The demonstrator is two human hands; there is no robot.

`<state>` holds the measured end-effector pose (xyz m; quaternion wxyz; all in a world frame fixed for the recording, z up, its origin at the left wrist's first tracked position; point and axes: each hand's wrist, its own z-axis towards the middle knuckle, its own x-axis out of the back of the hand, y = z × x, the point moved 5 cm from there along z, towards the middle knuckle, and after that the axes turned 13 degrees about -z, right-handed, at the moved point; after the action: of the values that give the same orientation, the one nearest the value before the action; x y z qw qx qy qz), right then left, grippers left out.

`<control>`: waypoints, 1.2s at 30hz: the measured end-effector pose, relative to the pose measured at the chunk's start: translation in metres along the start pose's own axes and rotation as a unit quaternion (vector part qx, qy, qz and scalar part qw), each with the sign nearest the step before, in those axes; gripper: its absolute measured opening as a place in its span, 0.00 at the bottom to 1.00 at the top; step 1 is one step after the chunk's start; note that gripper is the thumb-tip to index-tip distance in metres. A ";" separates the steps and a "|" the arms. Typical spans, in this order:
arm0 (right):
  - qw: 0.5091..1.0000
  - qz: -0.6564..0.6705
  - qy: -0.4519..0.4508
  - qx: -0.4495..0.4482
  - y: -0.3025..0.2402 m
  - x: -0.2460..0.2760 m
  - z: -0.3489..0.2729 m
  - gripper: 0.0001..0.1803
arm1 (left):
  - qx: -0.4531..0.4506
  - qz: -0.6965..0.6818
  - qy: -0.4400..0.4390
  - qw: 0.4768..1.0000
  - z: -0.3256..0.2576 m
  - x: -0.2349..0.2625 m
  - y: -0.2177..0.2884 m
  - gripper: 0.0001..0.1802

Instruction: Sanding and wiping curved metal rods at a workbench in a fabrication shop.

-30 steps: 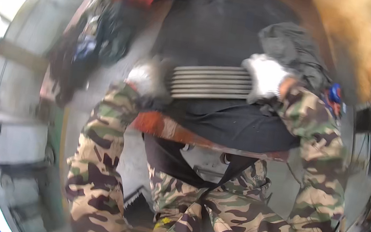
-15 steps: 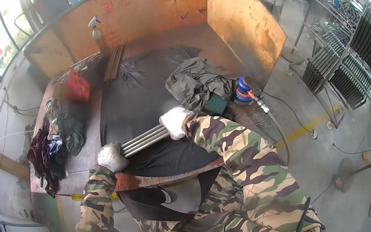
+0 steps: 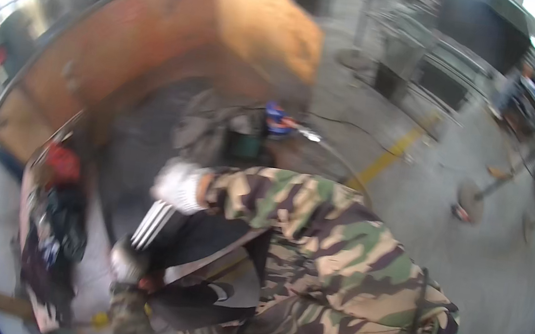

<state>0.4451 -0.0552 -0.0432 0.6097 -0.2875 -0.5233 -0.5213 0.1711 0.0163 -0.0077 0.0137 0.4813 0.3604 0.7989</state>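
Carrying step, judged: bundle of grey metal bars (image 3: pixel 149 224) gripped at both ends above dark bench (image 3: pixel 140 141). Right hand (image 3: pixel 180 185) gloved, clenched on far end; left hand (image 3: pixel 127 261) clenched on near end. Next: level, steady two-hand hold.

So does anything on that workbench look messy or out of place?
Nothing looks damaged or spilled, though the picture is blurred. Both gloved hands, left hand and right hand, grip a bundle of metal rods. Crumpled dark cloth lies heaped on the workbench, and tangled items crowd its left edge.
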 end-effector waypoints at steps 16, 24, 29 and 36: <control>0.839 0.316 0.396 -0.197 -0.061 0.254 0.096 0.05 | 0.064 -0.146 0.169 0.973 -0.061 0.071 -0.026 0.12; 0.966 0.165 0.165 -0.109 -0.081 0.268 0.158 0.12 | 0.242 -0.269 0.200 0.911 -0.075 -0.016 -0.069 0.14; 0.777 0.174 0.600 -0.073 0.033 0.213 0.095 0.11 | 0.250 -0.213 0.153 0.932 -0.020 -0.035 0.038 0.12; 0.883 0.121 0.058 -0.450 0.142 0.147 -0.003 0.29 | 0.256 -0.379 0.220 0.862 -0.066 0.000 0.029 0.08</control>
<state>0.5656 -0.0653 0.1215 0.5024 -0.5615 -0.1568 -0.6385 0.1290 -0.0421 -0.0089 0.1123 0.1061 0.7005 0.6967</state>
